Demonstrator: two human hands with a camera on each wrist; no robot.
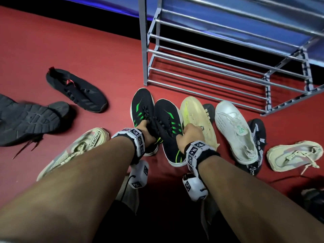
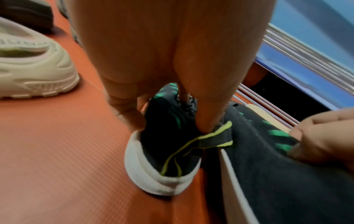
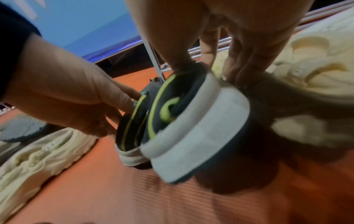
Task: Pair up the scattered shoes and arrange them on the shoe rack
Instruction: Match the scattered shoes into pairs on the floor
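Your left hand point(image 1: 145, 132) and right hand point(image 1: 190, 135) each grip a black-green sneaker point(image 1: 168, 120) by the collar; keep them together, swing toward the shoe rack point(image 1: 210, 74) at 1 o'clock.
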